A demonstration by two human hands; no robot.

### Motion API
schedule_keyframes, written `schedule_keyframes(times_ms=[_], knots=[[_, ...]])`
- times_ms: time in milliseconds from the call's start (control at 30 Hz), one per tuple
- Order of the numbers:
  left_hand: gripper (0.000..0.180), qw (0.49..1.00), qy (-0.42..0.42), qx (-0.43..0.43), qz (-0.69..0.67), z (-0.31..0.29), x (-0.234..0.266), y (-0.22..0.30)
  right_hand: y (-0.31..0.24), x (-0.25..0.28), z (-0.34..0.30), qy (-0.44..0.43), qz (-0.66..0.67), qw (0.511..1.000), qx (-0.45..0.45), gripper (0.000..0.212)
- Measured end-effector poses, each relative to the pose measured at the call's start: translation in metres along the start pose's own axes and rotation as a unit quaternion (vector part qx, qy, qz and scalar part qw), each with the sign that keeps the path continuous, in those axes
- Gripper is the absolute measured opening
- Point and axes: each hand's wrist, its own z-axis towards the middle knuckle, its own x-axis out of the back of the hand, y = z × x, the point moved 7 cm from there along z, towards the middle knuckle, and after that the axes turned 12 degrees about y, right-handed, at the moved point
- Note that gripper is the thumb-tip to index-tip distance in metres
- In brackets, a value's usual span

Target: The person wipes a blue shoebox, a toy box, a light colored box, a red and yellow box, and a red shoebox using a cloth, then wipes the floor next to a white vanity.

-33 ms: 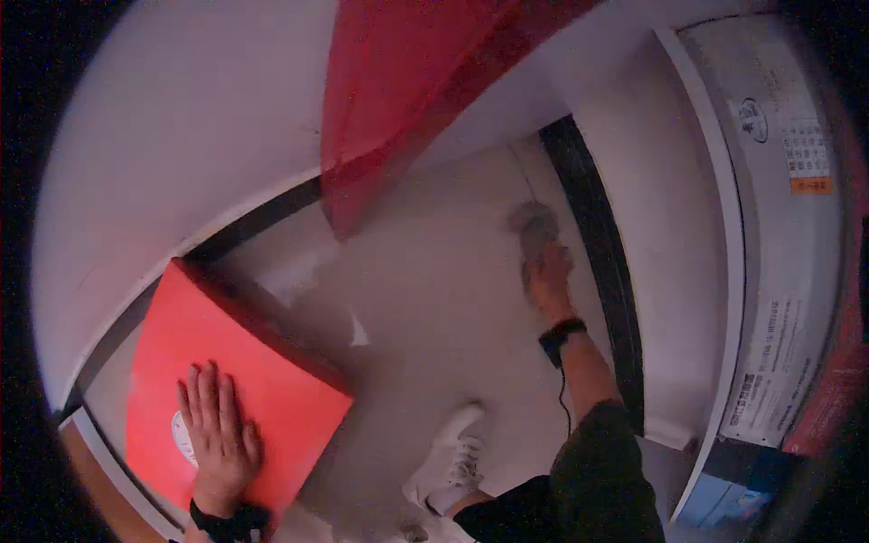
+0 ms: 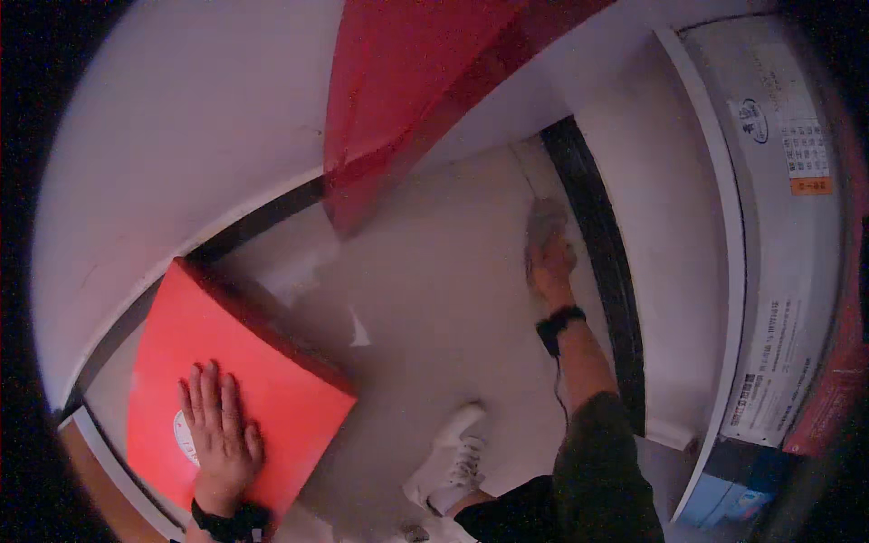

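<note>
— Red flat square board (image 2: pixel 231 380) lies low on the pale floor (image 2: pixel 434 308). The left hand (image 2: pixel 217 433) rests flat on it, fingers apart.

— And the right hand (image 2: pixel 549 262)?

— Far out, pressing a grey cloth (image 2: pixel 543 222) by the black wall strip (image 2: pixel 602 271). Its fingers look curled over the cloth. Lots of bare floor lies between; walls close in all round.

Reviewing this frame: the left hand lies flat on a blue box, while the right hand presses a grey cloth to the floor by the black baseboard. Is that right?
Not quite. In the head view the box under the left hand is red, not blue. The rest holds: the hand lies flat on it, and the right hand presses a grey cloth to the floor by the black baseboard.
</note>
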Motion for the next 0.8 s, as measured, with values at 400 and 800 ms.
schedule_keyframes(times_ms=[400, 800], knots=[[0.052, 1.000, 0.005, 0.003, 0.017, -0.004, 0.006, -0.002, -0.261, 0.012, 0.028, -0.345, 0.125, 0.923, 0.113, 0.040], [0.049, 0.999, 0.017, -0.004, 0.034, -0.007, 0.011, 0.000, -0.117, -0.030, 0.109, -0.085, 0.093, 0.991, 0.056, 0.033]])
